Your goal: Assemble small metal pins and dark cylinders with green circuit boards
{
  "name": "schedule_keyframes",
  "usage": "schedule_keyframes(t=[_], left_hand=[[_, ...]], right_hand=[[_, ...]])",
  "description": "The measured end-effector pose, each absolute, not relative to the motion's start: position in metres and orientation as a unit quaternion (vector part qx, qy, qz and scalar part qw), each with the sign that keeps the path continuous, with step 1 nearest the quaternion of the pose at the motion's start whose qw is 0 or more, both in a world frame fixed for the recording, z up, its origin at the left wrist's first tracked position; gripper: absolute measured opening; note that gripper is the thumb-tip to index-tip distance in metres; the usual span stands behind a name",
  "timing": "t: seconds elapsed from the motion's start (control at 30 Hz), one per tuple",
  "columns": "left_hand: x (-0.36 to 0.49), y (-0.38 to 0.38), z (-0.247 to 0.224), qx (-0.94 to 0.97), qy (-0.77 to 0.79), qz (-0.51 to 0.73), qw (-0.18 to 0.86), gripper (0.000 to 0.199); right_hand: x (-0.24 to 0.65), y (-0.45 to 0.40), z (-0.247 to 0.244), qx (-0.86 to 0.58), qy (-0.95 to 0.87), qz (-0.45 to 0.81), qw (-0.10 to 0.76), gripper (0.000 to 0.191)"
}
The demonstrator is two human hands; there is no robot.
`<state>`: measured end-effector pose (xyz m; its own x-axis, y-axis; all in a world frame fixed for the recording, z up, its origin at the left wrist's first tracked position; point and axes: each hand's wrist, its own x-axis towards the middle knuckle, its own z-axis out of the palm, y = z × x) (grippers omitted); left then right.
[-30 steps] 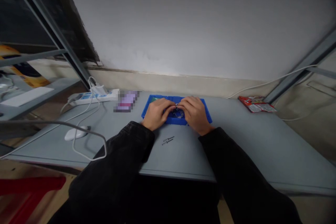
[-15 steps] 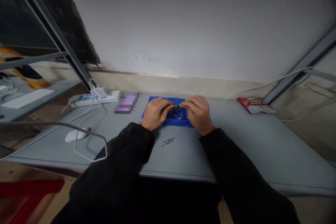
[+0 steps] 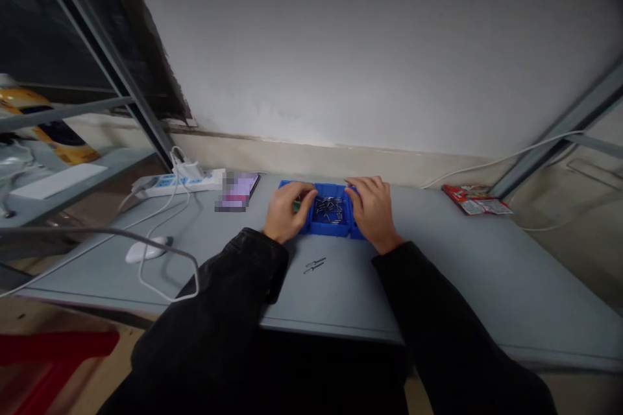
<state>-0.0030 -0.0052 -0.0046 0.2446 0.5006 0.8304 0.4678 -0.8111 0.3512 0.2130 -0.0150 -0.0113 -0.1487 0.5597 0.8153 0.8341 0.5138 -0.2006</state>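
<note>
A blue parts bin (image 3: 329,229) with several small metal pins (image 3: 331,207) stands between my hands. My left hand (image 3: 286,213) is over the bin's left neighbour, where a bit of green (image 3: 296,206) shows beneath the curled fingers. Its thumb and forefinger close together; whatever they pinch is hidden. My right hand (image 3: 374,213) is at the right neighbouring bin (image 3: 357,232), fingers stretched forward and thumb slightly apart, with nothing visible between them. Two thin dark metal pieces (image 3: 314,265) lie side by side on the grey table (image 3: 341,298) in front of the bins.
To the left are a phone (image 3: 239,192), a white power strip (image 3: 209,180) with cables, and a white mouse (image 3: 146,249). A red packet (image 3: 477,200) lies at the right back. Grey metal posts flank the table, and a wall (image 3: 331,78) closes off its back.
My hands, whose fingertips met around a small metal piece over the middle bin, have parted to either side. The pins in that bin now show more fully. The view has shifted slightly.
</note>
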Motion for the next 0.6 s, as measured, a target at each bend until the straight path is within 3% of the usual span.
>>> schedule_keyframes(t=[0.13,0.27,0.4,0.6], left_hand=[[-0.001,-0.006,-0.009,0.812,0.286,0.509,0.031,0.014],[-0.001,-0.007,-0.01,0.81,0.288,0.51,0.044,0.013],[-0.001,-0.007,-0.009,0.809,0.288,0.511,0.044,0.013],[0.0,-0.005,-0.013,0.811,0.284,0.51,0.049,0.012]], right_hand=[[0.197,-0.033,-0.012,-0.388,-0.796,-0.087,0.456,0.023],[0.175,-0.056,-0.019,-0.283,-0.913,-0.082,0.283,0.018],[0.165,-0.068,-0.025,-0.29,-0.947,-0.078,0.114,0.011],[0.163,-0.071,-0.029,-0.342,-0.937,-0.049,0.059,0.013]])
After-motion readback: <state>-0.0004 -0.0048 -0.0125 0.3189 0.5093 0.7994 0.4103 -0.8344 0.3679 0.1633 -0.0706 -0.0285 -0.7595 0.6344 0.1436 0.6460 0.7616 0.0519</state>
